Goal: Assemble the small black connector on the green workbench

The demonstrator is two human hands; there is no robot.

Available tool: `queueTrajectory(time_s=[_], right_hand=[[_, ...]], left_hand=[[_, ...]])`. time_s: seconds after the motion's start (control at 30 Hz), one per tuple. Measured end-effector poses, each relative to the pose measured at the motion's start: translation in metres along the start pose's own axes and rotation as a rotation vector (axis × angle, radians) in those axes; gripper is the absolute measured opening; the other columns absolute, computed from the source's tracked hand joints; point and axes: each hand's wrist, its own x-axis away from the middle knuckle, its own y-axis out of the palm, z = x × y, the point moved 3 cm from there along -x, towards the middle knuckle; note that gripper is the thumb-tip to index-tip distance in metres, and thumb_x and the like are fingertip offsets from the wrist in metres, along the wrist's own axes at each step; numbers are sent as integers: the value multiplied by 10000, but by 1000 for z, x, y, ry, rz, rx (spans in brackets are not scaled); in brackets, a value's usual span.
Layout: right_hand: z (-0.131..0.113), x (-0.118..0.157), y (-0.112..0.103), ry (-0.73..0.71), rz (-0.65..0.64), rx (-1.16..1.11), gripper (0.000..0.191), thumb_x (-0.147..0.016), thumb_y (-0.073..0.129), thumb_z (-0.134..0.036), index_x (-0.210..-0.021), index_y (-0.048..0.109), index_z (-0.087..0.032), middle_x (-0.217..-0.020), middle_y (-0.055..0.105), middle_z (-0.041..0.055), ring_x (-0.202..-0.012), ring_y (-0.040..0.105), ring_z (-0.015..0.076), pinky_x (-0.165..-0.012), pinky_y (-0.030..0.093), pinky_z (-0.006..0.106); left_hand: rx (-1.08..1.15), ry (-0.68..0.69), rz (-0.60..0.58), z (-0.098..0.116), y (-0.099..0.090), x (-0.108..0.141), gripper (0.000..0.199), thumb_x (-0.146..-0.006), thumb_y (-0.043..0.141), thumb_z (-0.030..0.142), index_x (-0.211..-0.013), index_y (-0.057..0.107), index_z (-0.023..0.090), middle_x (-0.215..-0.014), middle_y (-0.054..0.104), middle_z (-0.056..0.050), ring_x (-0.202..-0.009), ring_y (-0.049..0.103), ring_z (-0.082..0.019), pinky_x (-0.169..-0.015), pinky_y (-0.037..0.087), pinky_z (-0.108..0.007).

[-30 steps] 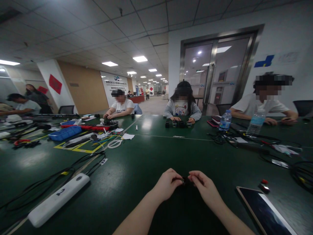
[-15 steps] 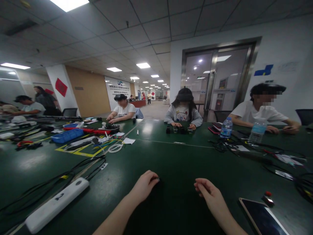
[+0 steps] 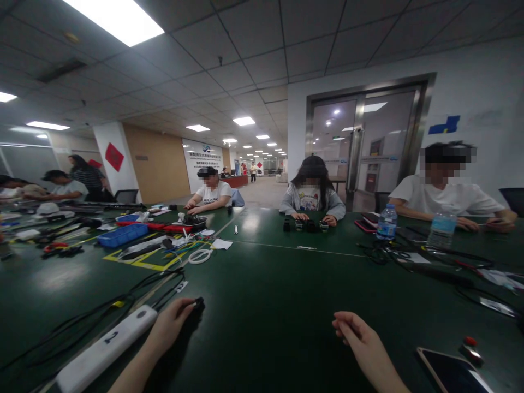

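My left hand [image 3: 171, 323] pinches a small black object [image 3: 198, 304] between thumb and fingertips, over the green table just right of a white power strip [image 3: 107, 349]. What kind of object it is does not show clearly. On the right, my right hand [image 3: 361, 337] hovers over the table with curled fingers and the thumb pressed against them. Anything inside those fingers is hidden. Closest to that hand lie a phone-like device with a dark screen [image 3: 448, 371] and a small metal piece with a red top [image 3: 471, 349].
Black cables [image 3: 88, 308] run beside the power strip. A blue tray [image 3: 123, 235], white coiled cable [image 3: 200, 256] and loose wires lie at left. Bottles [image 3: 387, 222] and more cables stand at right. Across the table, a person [image 3: 311, 196] touches small black items; others sit nearby.
My left hand has moved left, toward the power strip, with the black object now plainer in its fingers. My right hand sits slightly lower and further right; the whole view has tilted upward.
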Motion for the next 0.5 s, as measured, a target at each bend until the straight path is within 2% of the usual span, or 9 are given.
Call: queueTrajectory(time_s=[0.07, 0.27, 0.33, 0.4, 0.5], right_hand=[[1, -1, -1, 5, -8, 3, 570, -671, 524, -586, -1042, 553, -155, -963, 540, 62, -910, 499, 295, -720, 494, 340], [14, -10, -10, 38, 48, 65, 611, -611, 536, -606, -1022, 579, -156, -978, 546, 75, -920, 506, 302, -702, 523, 314], [24, -15, -14, 85, 30, 12, 608, -569, 583, -591, -1001, 587, -164, -968, 552, 83, -916, 507, 315, -678, 536, 324], [36, -22, -21, 110, 70, -9, 610, -532, 608, -589, -977, 596, -172, -969, 553, 95, -921, 503, 331, -669, 545, 339], [56, -32, -29, 131, 89, 39, 624, -506, 601, -610, -968, 598, -190, -969, 556, 96, -916, 509, 327, -630, 559, 337]], left_hand=[[8, 38, -30, 3, 4, 0, 402, -680, 499, 550, -808, 628, 192, -834, 679, -71, -824, 614, -264, -783, 462, -388], [-5, 62, -19, 7, 5, 1, 271, -736, 493, 401, -791, 624, 170, -807, 657, -82, -804, 603, -245, -772, 450, -379], [-23, 72, -6, 6, 5, 2, 230, -750, 482, 341, -786, 621, 162, -802, 646, -83, -801, 597, -234, -769, 448, -369], [-44, 71, 7, 4, 5, 1, 205, -754, 480, 298, -799, 624, 160, -820, 633, -78, -815, 590, -219, -781, 444, -350], [-74, 69, 25, 1, 5, 1, 191, -762, 479, 270, -807, 629, 161, -844, 599, -70, -824, 576, -202, -784, 443, -326]])
